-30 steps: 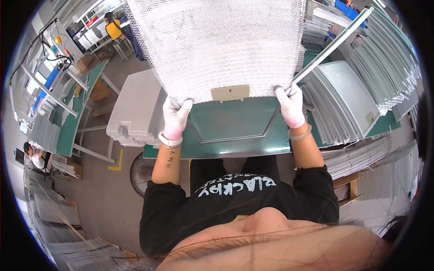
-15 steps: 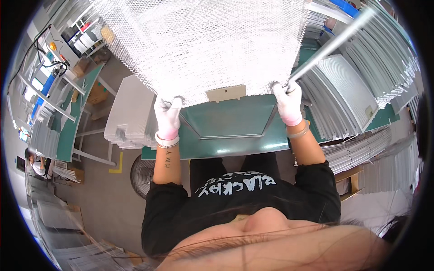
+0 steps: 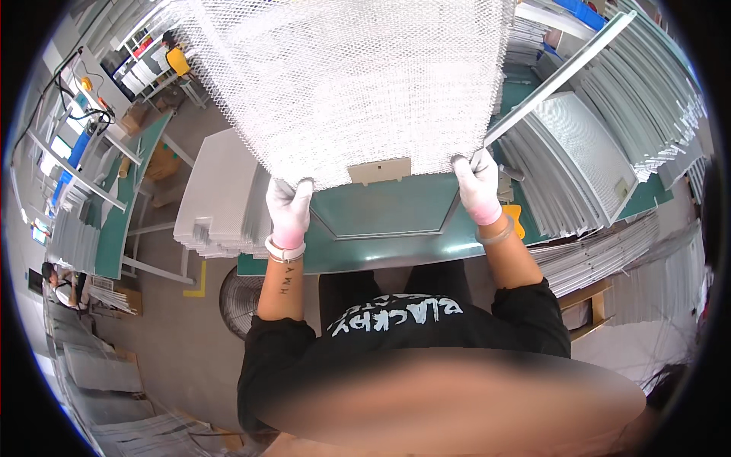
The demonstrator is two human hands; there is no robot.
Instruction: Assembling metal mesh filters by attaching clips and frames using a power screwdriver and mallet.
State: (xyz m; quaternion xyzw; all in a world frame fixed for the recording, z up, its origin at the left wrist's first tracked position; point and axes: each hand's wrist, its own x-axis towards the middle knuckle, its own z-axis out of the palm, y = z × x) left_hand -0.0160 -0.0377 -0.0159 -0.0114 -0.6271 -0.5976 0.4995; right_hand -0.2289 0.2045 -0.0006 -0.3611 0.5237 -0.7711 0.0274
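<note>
A large silvery-white wire mesh sheet [image 3: 358,99] is held up by its near edge in front of me, tilted over the green table. My left hand [image 3: 289,209], in a white glove with a pinkish cuff, pinches its near left corner. At the near right corner, my gloved right hand [image 3: 478,183] is closed on the mesh. A long metal strip [image 3: 560,80] runs from that hand to the upper right; its lower end is hidden at the fingers. A beige plate [image 3: 381,170] sits on the mesh's near edge. Under the sheet, a thin grey metal frame [image 3: 388,237] lies partly covered.
A green table [image 3: 343,259] is in front of me. White panels [image 3: 221,183] are stacked left, and several mesh panels [image 3: 579,152] stand right. A yellow object [image 3: 514,221] lies by my right wrist. A fan [image 3: 241,301] stands below. Another person [image 3: 65,288] is far left.
Both hands have shifted slightly toward me with the mesh sheet. The metal strip, blurred before, now appears sharp. The yellow object by my right wrist has come into view.
</note>
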